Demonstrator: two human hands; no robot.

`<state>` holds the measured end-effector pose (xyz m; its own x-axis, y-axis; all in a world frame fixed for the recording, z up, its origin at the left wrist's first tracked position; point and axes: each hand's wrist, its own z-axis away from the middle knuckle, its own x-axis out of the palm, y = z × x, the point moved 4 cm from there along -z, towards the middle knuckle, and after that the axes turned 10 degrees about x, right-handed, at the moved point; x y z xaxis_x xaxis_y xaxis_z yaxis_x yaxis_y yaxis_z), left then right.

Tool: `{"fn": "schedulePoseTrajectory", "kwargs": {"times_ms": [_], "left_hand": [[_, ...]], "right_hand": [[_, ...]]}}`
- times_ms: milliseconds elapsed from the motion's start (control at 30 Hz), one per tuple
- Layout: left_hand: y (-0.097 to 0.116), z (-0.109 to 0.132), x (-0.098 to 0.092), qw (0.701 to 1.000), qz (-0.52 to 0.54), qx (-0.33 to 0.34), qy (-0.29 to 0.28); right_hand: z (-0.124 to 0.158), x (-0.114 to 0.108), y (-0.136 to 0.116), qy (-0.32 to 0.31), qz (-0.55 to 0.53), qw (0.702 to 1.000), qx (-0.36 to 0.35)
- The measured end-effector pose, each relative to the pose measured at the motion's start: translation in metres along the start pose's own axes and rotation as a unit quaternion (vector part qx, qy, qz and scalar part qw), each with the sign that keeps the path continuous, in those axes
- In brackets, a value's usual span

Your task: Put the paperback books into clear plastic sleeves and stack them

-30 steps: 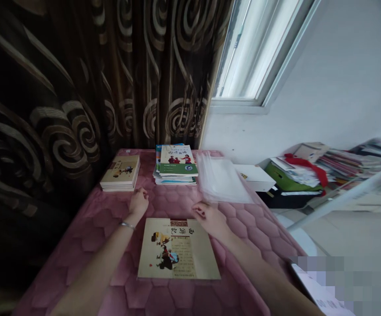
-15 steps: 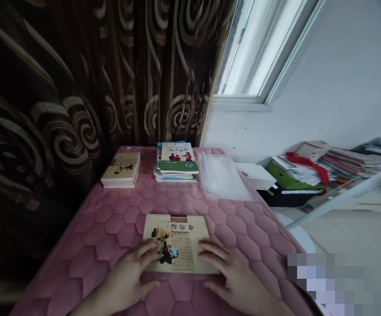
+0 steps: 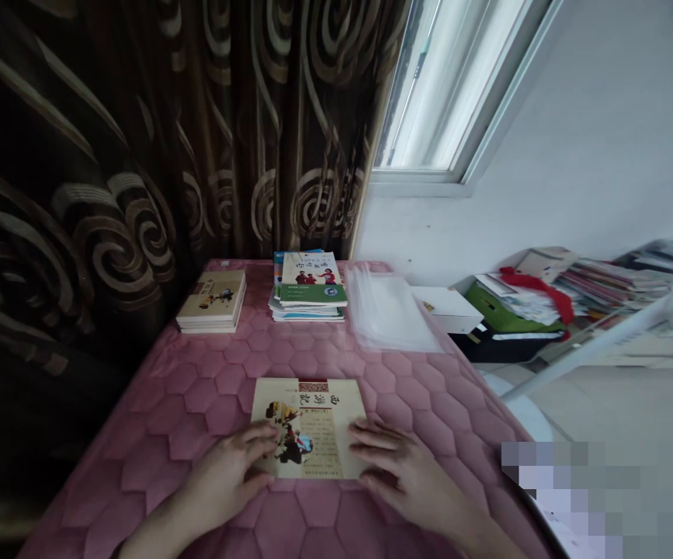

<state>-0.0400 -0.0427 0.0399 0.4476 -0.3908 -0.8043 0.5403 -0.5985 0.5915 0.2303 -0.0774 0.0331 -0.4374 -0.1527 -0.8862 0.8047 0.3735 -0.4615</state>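
A cream paperback book with a drawn figure scene and dark characters on its cover lies flat on the pink quilted cover. My left hand is at its left side, fingertips on the cover and thumb at the near left corner. On the opposite side, my right hand rests its fingers over the right edge, with the thumb by the near right corner. Both hands grip the book lightly between them. The undersides of my fingers are hidden.
Farther back are a stack of similar cream books, a pile of thin booklets and clear plastic sleeves. Beyond the right edge stand a white box and a green container with papers. A patterned curtain hangs at the back left.
Both thumbs have drawn in toward the near corners of the book. The book stays flat in about the same place, and the view has shifted slightly.
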Motion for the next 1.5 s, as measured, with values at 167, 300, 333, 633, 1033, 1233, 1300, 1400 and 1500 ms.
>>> {"fn": "schedulePoseTrajectory", "kwargs": {"times_ms": [167, 300, 333, 633, 1033, 1233, 1300, 1400, 1500], "left_hand": [[0.007, 0.001, -0.002, 0.997, -0.053, 0.063, 0.005], [0.005, 0.006, 0.002, 0.980, -0.153, 0.119, 0.038], [0.005, 0.007, 0.002, 0.974, -0.180, 0.131, 0.050], [-0.017, 0.000, -0.019, 0.962, -0.029, 0.003, 0.270], [-0.050, -0.073, -0.045, 0.890, 0.117, -0.115, 0.424], [-0.069, -0.093, -0.045, 0.913, 0.117, -0.188, 0.342], [-0.076, -0.096, -0.043, 0.928, 0.074, -0.225, 0.288], [-0.091, -0.103, -0.048, 0.929, -0.004, -0.281, 0.241], [-0.108, -0.120, -0.055, 0.918, -0.041, -0.321, 0.230]], "right_hand": [[-0.001, -0.007, -0.004, -0.003, 0.001, 1.000, -0.030], [0.001, -0.006, -0.004, 0.023, 0.011, 0.999, -0.027], [0.001, -0.006, -0.003, 0.042, 0.012, 0.999, -0.026], [-0.015, -0.025, -0.003, 0.226, 0.073, 0.971, -0.022], [-0.095, -0.030, -0.068, 0.283, 0.150, 0.944, -0.083], [-0.126, 0.015, -0.068, 0.232, 0.142, 0.961, -0.042], [-0.127, 0.026, -0.063, 0.230, 0.141, 0.962, -0.031], [-0.125, 0.034, -0.059, 0.232, 0.143, 0.962, -0.024], [-0.123, 0.038, -0.059, 0.237, 0.139, 0.961, -0.027]]}}
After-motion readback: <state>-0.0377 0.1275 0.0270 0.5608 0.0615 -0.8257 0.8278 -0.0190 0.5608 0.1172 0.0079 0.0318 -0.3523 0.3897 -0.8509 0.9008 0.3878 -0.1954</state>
